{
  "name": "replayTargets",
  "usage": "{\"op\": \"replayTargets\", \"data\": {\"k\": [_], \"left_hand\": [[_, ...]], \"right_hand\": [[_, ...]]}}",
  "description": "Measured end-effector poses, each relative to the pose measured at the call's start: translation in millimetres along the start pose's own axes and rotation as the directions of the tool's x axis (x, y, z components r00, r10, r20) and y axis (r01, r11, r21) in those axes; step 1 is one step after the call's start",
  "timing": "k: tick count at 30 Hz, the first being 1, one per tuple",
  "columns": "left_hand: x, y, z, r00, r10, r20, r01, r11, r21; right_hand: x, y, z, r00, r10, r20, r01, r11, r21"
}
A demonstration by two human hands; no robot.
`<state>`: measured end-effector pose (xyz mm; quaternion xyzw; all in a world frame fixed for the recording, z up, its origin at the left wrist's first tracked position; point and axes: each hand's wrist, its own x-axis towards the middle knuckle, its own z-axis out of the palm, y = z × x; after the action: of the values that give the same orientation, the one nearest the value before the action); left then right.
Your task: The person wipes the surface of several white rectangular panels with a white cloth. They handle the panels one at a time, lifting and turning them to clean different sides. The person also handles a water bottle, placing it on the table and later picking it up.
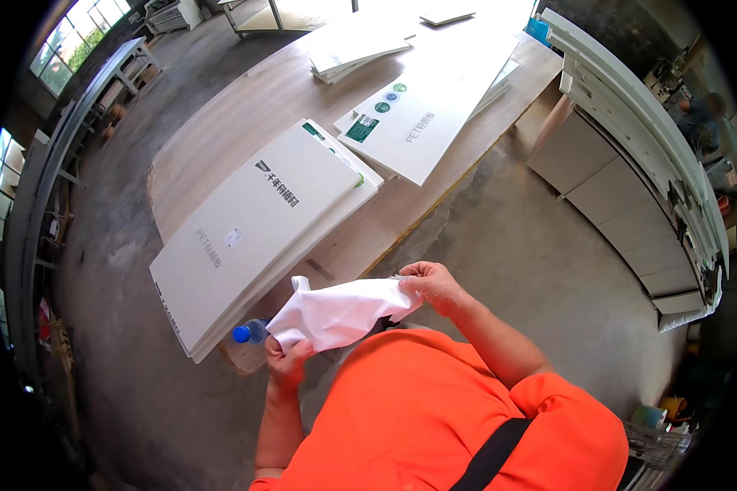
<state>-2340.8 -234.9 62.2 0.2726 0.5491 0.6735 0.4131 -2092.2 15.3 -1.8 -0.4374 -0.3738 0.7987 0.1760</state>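
Observation:
A white cloth (336, 313) is stretched between my two hands in front of my body, at the near edge of the table. My left hand (288, 360) grips its lower left corner, thumb on top. With fingers pinched, my right hand (434, 285) holds the opposite end, a little higher. The cloth sags in soft folds between them. Just beyond my left hand, a clear bottle with a blue cap (252, 331) lies partly hidden by the cloth. A stack of white panels (254, 229) with printed faces lies on the table right ahead.
The wood-topped table (213, 155) carries more white panels (434, 114) and a smaller stack (356, 59) farther back. To the right stands a long stack of boards (622, 106) above grey panels (614, 188). A bench (106, 82) runs along the left wall. Far right, another person (703, 119) is at work.

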Motion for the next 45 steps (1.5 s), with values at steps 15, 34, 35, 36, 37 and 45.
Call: {"op": "replayTargets", "data": {"k": [15, 34, 35, 36, 37, 45], "left_hand": [[74, 69, 25, 0.907, 0.384, -0.174, -0.311, 0.888, 0.340], [196, 230, 55, 0.902, 0.074, 0.425, -0.140, 0.982, 0.125], [195, 226, 42, 0.938, 0.158, 0.308, -0.106, 0.978, -0.177], [197, 216, 31, 0.964, 0.204, 0.170, -0.104, 0.879, -0.466], [189, 176, 16, 0.978, 0.149, 0.146, -0.058, 0.866, -0.496], [94, 19, 15, 0.969, -0.135, 0.207, 0.228, 0.810, -0.541]], "right_hand": [[-13, -92, 17, 0.766, -0.621, -0.167, 0.641, 0.759, 0.116], [18, -191, 122, 0.704, -0.270, 0.657, 0.503, 0.842, -0.193], [9, -186, 130, 0.699, -0.341, 0.628, 0.475, 0.878, -0.052], [8, -179, 137, 0.751, -0.332, 0.570, 0.403, 0.915, 0.002], [11, -172, 145, 0.795, -0.323, 0.514, 0.337, 0.939, 0.069], [23, -125, 113, 0.904, -0.294, 0.312, 0.332, 0.940, -0.075]]}}
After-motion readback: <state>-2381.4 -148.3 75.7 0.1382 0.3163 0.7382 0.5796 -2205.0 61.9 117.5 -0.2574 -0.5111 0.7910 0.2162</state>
